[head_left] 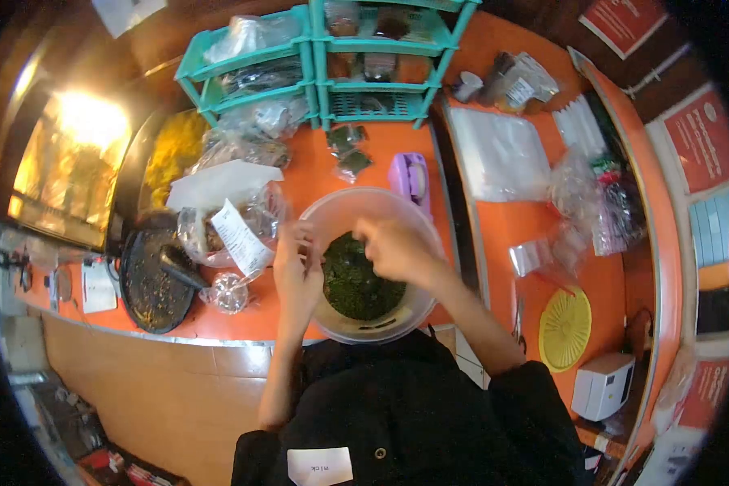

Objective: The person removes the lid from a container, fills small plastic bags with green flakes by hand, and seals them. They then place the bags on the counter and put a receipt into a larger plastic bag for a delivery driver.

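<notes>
A round clear plastic tub (425,223) stands at the counter's front edge, against my body. Dark green chopped leaves, apparently dried, (364,296) cover its bottom. At the tub's left rim is my left hand (298,263), fingers bent together; what they pinch, if anything, is hidden. Over the leaves, my right hand (397,253) is closed, and whatever it grips cannot be made out. Behind the tub lie small clear packets (348,150) with green contents. A purple tape dispenser (411,180) sits just beyond the tub's right rim.
Turquoise racks (320,77) with bagged goods rise at the back. To the left are a black tray (150,283) with a dark pestle-like tool (178,267), and bags with a paper slip (241,237). On the right counter lie clear bags (500,154), a yellow lid (564,330) and a white device (603,387).
</notes>
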`<state>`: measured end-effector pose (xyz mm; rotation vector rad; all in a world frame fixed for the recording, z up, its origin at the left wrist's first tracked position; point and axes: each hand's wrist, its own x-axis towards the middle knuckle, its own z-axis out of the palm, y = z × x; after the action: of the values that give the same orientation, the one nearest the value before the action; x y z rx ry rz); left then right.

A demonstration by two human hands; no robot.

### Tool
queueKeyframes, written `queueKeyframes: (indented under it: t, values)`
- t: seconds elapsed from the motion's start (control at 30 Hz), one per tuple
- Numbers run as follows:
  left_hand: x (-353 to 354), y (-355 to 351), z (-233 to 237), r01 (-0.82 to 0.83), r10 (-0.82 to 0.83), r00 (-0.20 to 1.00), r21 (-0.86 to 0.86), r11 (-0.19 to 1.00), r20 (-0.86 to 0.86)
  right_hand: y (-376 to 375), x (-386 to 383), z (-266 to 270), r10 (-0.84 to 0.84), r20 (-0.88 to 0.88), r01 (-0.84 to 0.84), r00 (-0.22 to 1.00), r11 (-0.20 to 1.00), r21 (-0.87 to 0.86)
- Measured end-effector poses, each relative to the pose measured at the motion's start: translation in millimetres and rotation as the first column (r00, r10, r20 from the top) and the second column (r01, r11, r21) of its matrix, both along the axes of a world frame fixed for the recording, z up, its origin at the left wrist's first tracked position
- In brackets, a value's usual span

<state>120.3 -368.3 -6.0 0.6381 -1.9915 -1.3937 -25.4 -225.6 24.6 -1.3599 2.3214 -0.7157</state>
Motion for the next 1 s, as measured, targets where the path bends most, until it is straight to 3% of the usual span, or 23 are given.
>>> queueKeyframes:
  t: [0.03, 0.1, 0.13, 0.2, 0.3, 0.33, 0.37, 0.4, 0.43, 0.47, 0.53, 0.6, 0.7, 0.8, 0.9, 1.0]
  values:
    - [0, 4, 8, -0.008, 0.009, 1.0, -0.046, 0.999, 0.019, 7, 10, -20, 0.056, -0.119, -0.072, 0.991, 0.989, -0.132]
    - [-5, 7, 12, -0.032, 0.029, 0.999, -0.148, 0.989, -0.02, 1, 13, -48, 0.032, -0.139, -0.059, 0.99, 0.979, -0.195]
    - [-3, 6, 11, 0.008, 0.006, 0.997, -0.193, 0.981, 0.073, 1, 12, -40, 0.031, -0.137, -0.046, 0.99, 0.993, -0.107]
    - [5, 1, 10, 0.099, -0.024, 0.965, -0.275, 0.956, 0.261, 14, 12, -2, -0.218, -0.114, 0.183, 0.969, 0.949, -0.257]
    - [4, 4, 12, 0.066, -0.038, 0.969, -0.107, 0.992, 0.244, 54, -8, 37, -0.53, -0.096, 0.46, 0.842, 0.801, -0.383]
    - [3, 4, 7, 0.051, -0.036, 0.981, -0.076, 0.996, 0.192, 80, -31, 20, -0.609, -0.038, 0.56, 0.792, 0.75, -0.352]
    - [2, 2, 2, 0.034, -0.027, 0.99, -0.046, 0.998, 0.14, 105, -48, 18, -0.659, -0.097, 0.542, 0.746, 0.685, -0.486]
    - [1, 2, 0, 0.014, -0.013, 0.996, -0.015, 1.0, 0.09, 136, -60, 22, -0.76, -0.111, 0.698, 0.641, 0.637, -0.327]
    - [1, 2, 3, 0.029, -0.024, 0.994, -0.041, 0.999, 0.108, 180, -85, -10, -0.765, -0.216, 0.637, 0.607, 0.631, -0.443]
    - [-1, 2, 4, 0.035, -0.031, 0.994, -0.036, 0.999, 0.101, 214, -100, -18, -0.816, -0.247, 0.712, 0.522, 0.577, -0.4]
    - [-2, 5, 6, 0.043, -0.041, 0.995, -0.027, 0.999, 0.089, 314, -149, -89, -0.827, -0.342, 0.807, 0.447, 0.538, -0.246]
    - [-4, 7, 9, 0.06, -0.057, 0.995, -0.043, 0.997, 0.085, 352, -138, -90, -0.835, -0.408, 0.843, 0.369, 0.485, -0.231]
    - [-4, 4, 8, 0.084, -0.076, 0.991, -0.069, 0.994, 0.112, 404, -157, -144, -0.828, -0.503, 0.885, 0.25, 0.405, -0.228]
    - [-4, 4, 6, 0.078, -0.067, 0.988, -0.083, 0.993, 0.137, 413, -158, -162, -0.916, -0.22, 0.885, 0.335, 0.386, -0.261]
    - [-3, 3, 6, 0.072, -0.058, 0.988, -0.095, 0.993, 0.143, 385, -138, -117, -0.895, -0.22, 0.884, 0.389, 0.43, -0.184]
    - [-2, 0, 2, 0.071, -0.057, 0.989, -0.103, 0.992, 0.134, 393, -150, -132, -0.875, -0.296, 0.877, 0.382, 0.444, -0.181]
